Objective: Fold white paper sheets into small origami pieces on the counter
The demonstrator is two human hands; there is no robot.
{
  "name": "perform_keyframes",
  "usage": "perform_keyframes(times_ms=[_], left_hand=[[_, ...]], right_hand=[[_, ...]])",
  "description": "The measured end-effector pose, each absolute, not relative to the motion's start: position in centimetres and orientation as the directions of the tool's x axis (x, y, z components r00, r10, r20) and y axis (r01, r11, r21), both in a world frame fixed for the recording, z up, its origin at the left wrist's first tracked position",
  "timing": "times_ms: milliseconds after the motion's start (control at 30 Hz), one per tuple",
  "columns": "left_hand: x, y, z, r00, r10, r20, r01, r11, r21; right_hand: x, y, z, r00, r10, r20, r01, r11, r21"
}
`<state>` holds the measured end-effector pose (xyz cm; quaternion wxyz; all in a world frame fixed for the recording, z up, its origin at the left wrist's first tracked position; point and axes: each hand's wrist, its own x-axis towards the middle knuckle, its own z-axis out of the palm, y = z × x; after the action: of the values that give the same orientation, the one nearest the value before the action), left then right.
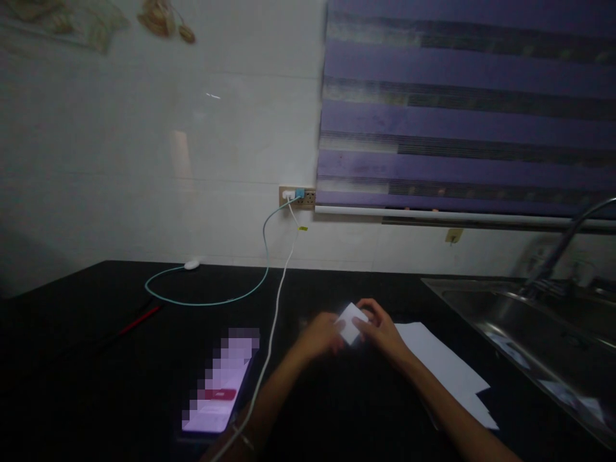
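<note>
Between my two hands is a small folded piece of white paper (pixel 351 323), turned so that it looks like a diamond. My left hand (pixel 321 335) grips its left corner, partly blurred. On the other side, my right hand (pixel 378 326) has its thumb on the near face and its fingers curled behind the upper right edge. Both hands are held above the black countertop (pixel 308 410). Sheets of white paper (pixel 440 359) lie beside and partly under my right forearm.
A lit phone (pixel 224 385) lies at the left, with a white cable (pixel 275 314) running past it from the wall socket (pixel 308 199). A teal cable (pixel 206 303) loops to a white puck (pixel 191 264). At right is a metal sink (pixel 481 301) with a faucet (pixel 553 256).
</note>
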<state>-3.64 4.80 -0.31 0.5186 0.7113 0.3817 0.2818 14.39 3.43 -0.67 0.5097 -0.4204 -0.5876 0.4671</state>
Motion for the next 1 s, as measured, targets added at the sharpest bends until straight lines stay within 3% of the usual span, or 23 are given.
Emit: perform_keyframes(times_ms=[133, 267, 400, 667, 1000], left_hand=[[-3.8, 5.5, -1.0, 0.605, 0.796, 0.024, 0.095, -0.102, 0.99], [-3.9, 5.9, -1.7, 0.565, 0.825, -0.008, 0.055, -0.028, 0.998], [-3.8, 6.3, -2.2, 0.504, 0.863, 0.012, 0.019, -0.025, 1.0], [-3.8, 6.0, -2.2, 0.537, 0.84, 0.076, 0.01, -0.097, 0.995], [-3.9, 6.1, -2.8, 0.564, 0.824, 0.055, -0.122, 0.017, 0.992]], right_hand=[[14.6, 3.4, -0.5, -0.114, 0.957, 0.267, 0.134, 0.281, -0.95], [15.1, 2.8, 0.1, -0.205, 0.865, 0.458, 0.4, 0.501, -0.768], [15.5, 2.1, 0.7, -0.392, 0.823, 0.412, 0.541, 0.568, -0.62], [15.6, 2.1, 0.7, -0.443, 0.799, 0.405, 0.542, 0.599, -0.589], [15.1, 1.8, 0.8, -0.42, 0.799, 0.43, 0.549, 0.601, -0.582]])
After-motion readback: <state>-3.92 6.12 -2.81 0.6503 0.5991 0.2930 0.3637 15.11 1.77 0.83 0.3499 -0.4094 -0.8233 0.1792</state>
